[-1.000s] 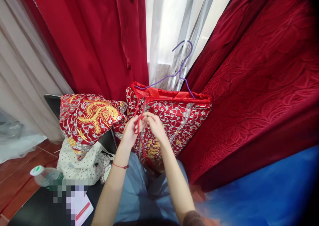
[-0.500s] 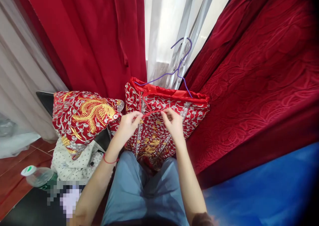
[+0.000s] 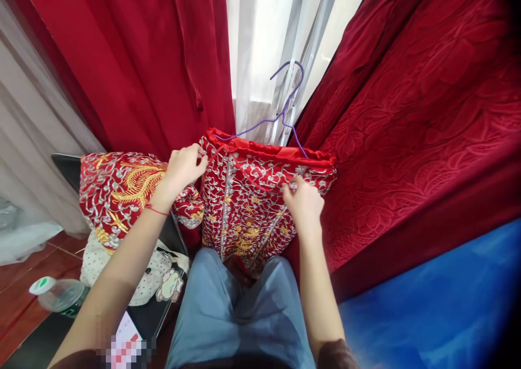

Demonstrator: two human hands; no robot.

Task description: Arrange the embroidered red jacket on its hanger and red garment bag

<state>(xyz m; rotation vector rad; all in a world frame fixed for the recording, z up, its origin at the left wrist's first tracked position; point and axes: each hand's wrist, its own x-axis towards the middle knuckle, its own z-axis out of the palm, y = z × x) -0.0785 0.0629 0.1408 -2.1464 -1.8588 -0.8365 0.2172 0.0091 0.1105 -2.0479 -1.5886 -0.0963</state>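
Note:
A red skirt (image 3: 252,206) with silver and gold embroidery hangs in front of my knees from a purple wire hanger (image 3: 262,122). Its gathered waistband (image 3: 268,151) runs along the top, and a thin red cord (image 3: 222,151) lies near the left end. My left hand (image 3: 183,168) is closed, its thumb and fingers pinching the skirt's upper left edge. On the right, below the waistband, my right hand (image 3: 306,203) pinches the embroidered front between thumb and fingers. Both thumbs point inward.
Another embroidered red piece (image 3: 122,190) drapes over a black chair (image 3: 65,165) at left. Below it are a dotted white bag (image 3: 142,285), a plastic bottle (image 3: 61,293) and a partly blurred phone (image 3: 128,331). Red curtains (image 3: 134,49) hang behind; patterned red cloth (image 3: 407,130) fills the right.
My hands have let go of the red cord and moved apart. The left went up and left to the skirt's edge; the right moved right and slightly down onto the front.

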